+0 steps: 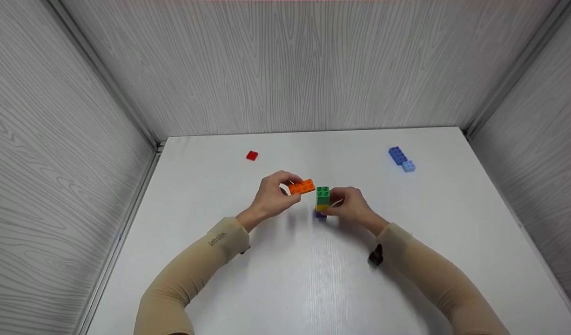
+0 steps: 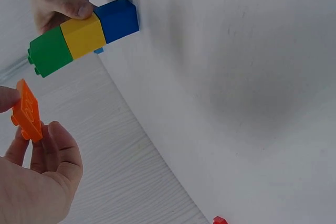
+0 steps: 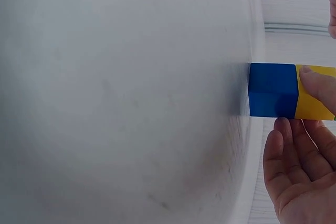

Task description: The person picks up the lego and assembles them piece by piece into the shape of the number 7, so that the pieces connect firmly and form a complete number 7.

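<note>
My left hand [image 1: 275, 193] pinches a flat orange brick [image 1: 302, 186] between thumb and fingers, its studs facing up. Just right of it, my right hand [image 1: 352, 204] grips a small upright tower by the middle. That tower stacks a green brick [image 2: 51, 52] on a yellow brick [image 2: 84, 35] on a blue brick [image 2: 117, 20]. In the right wrist view, the thumb lies on the yellow brick and fingers reach the blue brick [image 3: 273, 90], whose bottom is right at the tabletop. A narrow gap separates the orange brick from the tower's studded green top.
A small red brick [image 1: 252, 155] lies toward the back left of the white table [image 1: 211, 186]. At the back right, a blue eight-stud brick [image 1: 398, 155] sits beside a light blue brick [image 1: 408, 166]. Pale wood-grain walls [image 1: 285, 70] enclose the back and sides.
</note>
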The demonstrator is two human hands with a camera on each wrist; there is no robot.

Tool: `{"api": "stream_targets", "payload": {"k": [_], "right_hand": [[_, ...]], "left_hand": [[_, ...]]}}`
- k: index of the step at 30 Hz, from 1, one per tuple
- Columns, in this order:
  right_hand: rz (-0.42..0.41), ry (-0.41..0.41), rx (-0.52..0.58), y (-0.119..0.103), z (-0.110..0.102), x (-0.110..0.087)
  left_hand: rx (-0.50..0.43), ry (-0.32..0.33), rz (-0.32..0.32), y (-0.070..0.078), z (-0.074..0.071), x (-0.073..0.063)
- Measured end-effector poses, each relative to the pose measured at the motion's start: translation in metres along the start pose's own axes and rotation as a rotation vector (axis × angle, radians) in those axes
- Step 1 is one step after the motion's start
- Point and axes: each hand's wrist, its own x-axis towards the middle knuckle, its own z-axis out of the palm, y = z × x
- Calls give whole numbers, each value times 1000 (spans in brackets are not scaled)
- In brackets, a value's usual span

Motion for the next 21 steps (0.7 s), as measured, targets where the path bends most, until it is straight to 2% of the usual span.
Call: {"api": "stream_targets", "payload": {"k": [8, 16, 21], "right_hand": [[-70, 13, 5, 1, 1, -2], [-108, 7, -1, 0, 0, -3], [-155, 35, -9, -1, -7, -4]], "left_hand": [[-24, -43, 56, 5, 10, 5], [-29, -59, 72, 7, 17, 8], [-12, -73, 91, 7, 22, 11]]}}
